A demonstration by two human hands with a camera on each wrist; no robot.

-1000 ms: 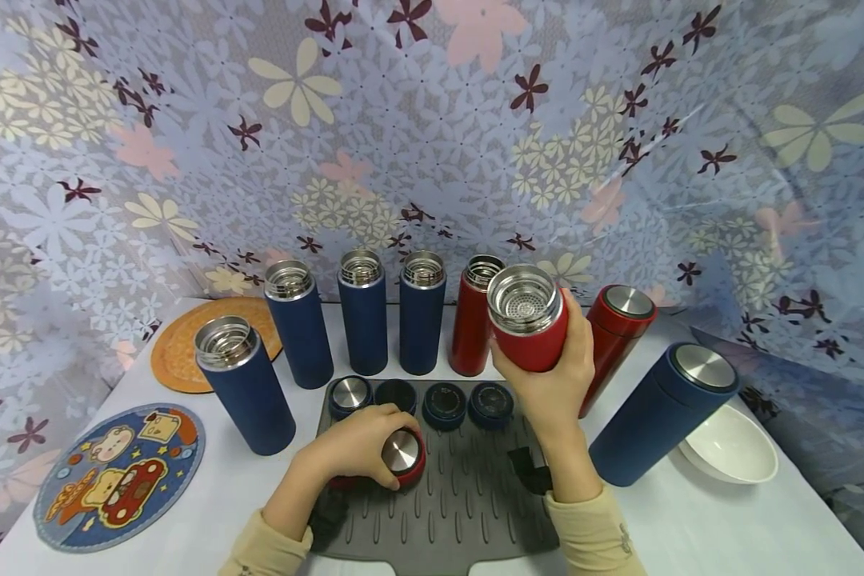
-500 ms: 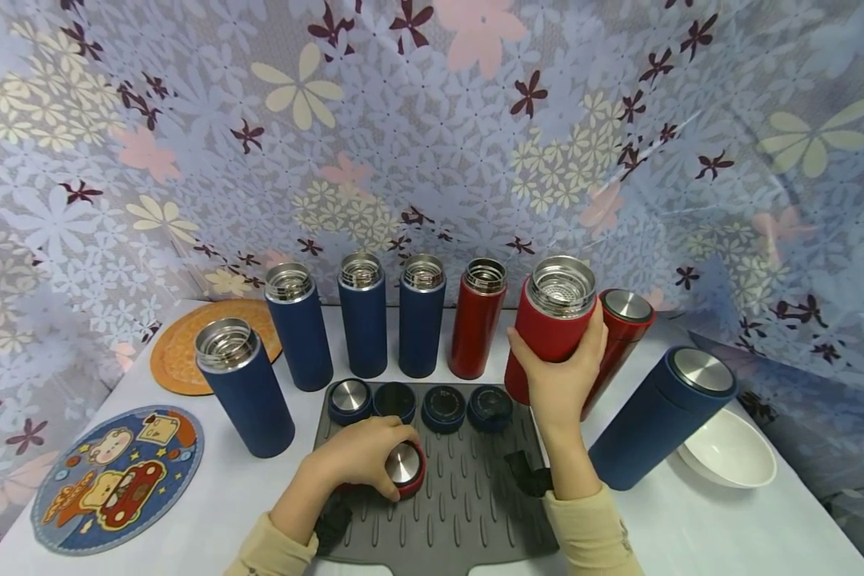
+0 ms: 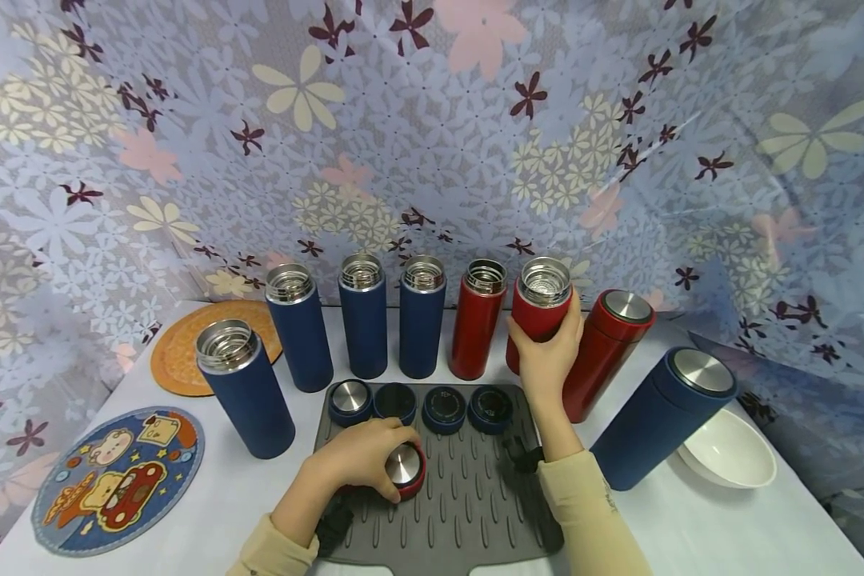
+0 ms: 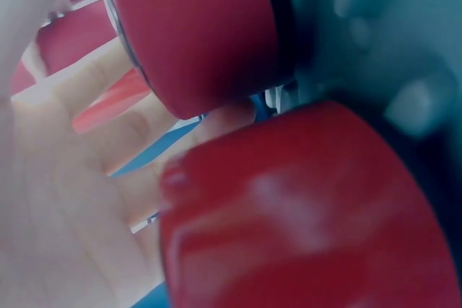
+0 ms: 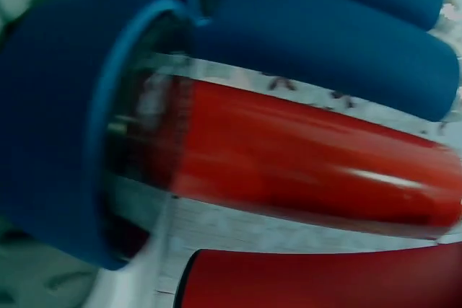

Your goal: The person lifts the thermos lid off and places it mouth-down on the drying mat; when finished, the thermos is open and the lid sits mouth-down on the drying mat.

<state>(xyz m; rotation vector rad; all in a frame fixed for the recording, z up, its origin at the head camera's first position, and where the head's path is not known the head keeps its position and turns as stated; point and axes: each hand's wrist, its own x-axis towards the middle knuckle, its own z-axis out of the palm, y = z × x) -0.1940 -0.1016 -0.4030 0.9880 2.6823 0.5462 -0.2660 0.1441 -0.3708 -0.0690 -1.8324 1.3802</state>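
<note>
My left hand grips a red flask lid with a steel top, low over the grey mat. The left wrist view shows this lid between thumb and fingers, with a second red lid beside it, mostly hidden by the hand in the head view. My right hand holds a lidless red vacuum flask, upright, at the right end of the back row. In the right wrist view that flask lies along the lower edge, beside a glossy red flask.
Several lidless blue flasks stand leftward of the red ones. Blue lids line the mat's back edge. Two capped flasks, red and blue, stand right, near a white bowl. Round mats lie left.
My right hand has carried the red flask first rightward, then back left and down, into line with the back row. My left hand stays on the lid.
</note>
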